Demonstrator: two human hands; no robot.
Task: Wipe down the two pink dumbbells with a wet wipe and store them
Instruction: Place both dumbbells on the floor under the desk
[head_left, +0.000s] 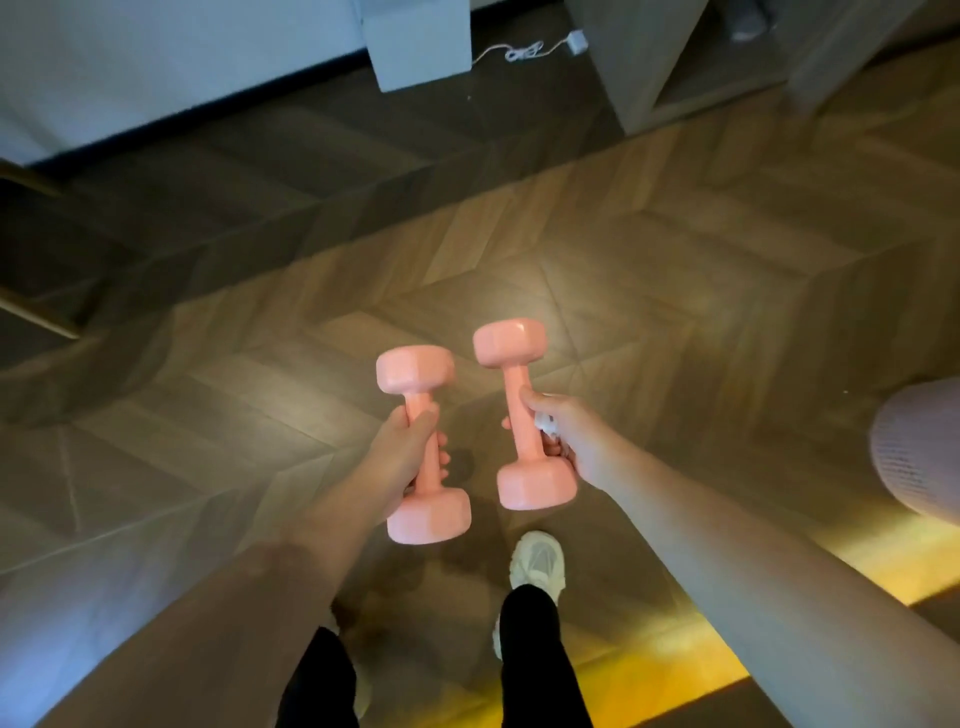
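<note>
The left dumbbell is gripped by the left hand, the right dumbbell by the right hand. Both are glossy and hex-ended. Open herringbone floor is seen ahead.

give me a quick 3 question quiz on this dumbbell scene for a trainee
1. True or false: the left hand grips the left dumbbell by its handle.
2. Which hand holds the crumpled white wipe? A) left hand B) right hand C) neither hand
3. Fill in: below the right dumbbell, one white ____ shows on the floor.

Key: 1 true; 2 B; 3 shoe
</note>
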